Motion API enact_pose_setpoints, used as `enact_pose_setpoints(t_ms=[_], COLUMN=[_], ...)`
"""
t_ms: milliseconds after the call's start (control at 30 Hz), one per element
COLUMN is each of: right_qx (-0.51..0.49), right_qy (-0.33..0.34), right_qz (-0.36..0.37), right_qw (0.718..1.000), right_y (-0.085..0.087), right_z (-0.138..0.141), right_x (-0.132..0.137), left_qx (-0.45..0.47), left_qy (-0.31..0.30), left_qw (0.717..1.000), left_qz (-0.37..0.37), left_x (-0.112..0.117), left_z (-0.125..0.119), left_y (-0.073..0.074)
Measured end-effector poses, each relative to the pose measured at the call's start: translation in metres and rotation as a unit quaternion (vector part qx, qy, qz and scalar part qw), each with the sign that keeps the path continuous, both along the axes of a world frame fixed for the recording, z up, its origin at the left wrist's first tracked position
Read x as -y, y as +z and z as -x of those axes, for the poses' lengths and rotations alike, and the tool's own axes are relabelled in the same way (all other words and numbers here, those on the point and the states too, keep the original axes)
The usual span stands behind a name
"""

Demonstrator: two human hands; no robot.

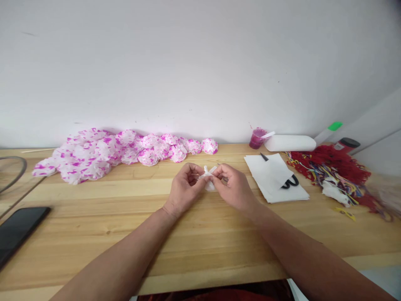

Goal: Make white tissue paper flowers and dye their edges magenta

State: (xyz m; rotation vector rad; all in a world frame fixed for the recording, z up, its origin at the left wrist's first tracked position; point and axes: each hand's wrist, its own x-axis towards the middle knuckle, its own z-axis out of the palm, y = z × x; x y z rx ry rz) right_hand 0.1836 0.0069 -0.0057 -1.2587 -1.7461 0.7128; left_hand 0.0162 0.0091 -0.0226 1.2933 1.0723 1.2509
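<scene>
Both hands meet above the middle of the wooden table, pinching one small bunched piece of white tissue paper (pixel 209 185). My left hand (pixel 185 186) is closed, its thumb and forefinger gripping the paper from the left. From the right, my right hand (pixel 233 184) pinches the same paper with fingers curled. A twisted tip of the paper stands up between the fingertips, and a loose part hangs below them. Beyond the hands sits a single white and magenta paper flower (pixel 209 146), close to a long heap of similar paper flowers (pixel 90 154).
Right of the hands lie white paper sheets (pixel 275 192) partly covering black-handled scissors (pixel 291 182). Behind stand a cup of magenta liquid (pixel 257 139) and a white roll (pixel 291 143). Coloured yarn (pixel 335 167) is piled far right; a phone (pixel 21 230) lies left.
</scene>
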Motion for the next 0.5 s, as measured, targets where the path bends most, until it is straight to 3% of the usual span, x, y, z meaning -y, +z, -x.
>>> enact_pose_setpoints(t_ms=[267,500], right_qx=[0.084,0.023], right_qy=[-0.040,-0.031], right_qz=[-0.076,-0.014], right_qw=[0.993,0.999], right_y=[0.0060,0.0040], right_z=[0.0043,0.0027], right_x=[0.0052,0.0044], left_qx=[0.000,-0.002], left_qy=[0.027,0.022], left_qw=[1.000,1.000], left_qz=[0.002,-0.003], left_x=[-0.0024,-0.0005], left_z=[-0.0007,-0.0018], left_y=[-0.0075,-0.0059])
